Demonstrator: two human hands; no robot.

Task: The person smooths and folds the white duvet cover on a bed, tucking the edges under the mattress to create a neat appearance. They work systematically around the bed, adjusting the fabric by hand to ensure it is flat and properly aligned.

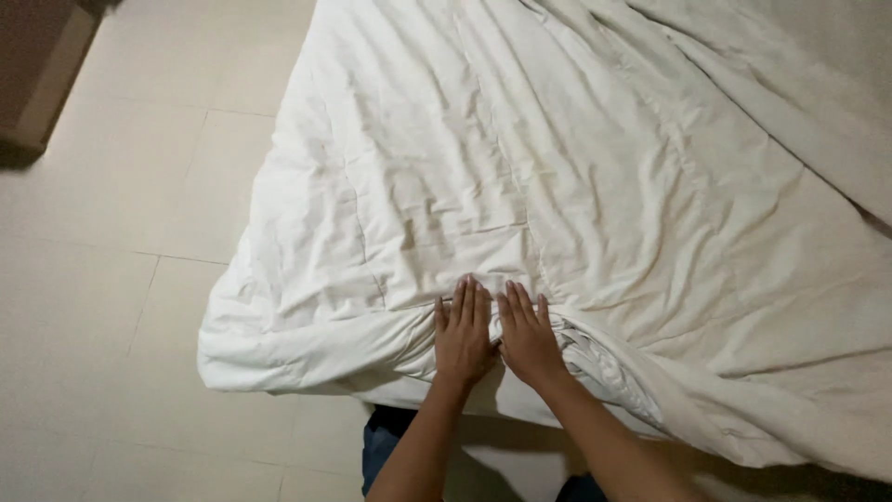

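Your left hand (462,330) and right hand (527,333) lie flat side by side, fingers stretched out, gripping nothing, pressing on the near edge of the white quilt (557,186). The quilt spreads rumpled over the pale tiled floor (102,279), running away from you.

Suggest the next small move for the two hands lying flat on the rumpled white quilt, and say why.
Probably sweep both palms apart along the near edge. The left hand and right hand lie flat, side by side, on the rumpled white quilt, and bunched folds sit just right of the right hand.
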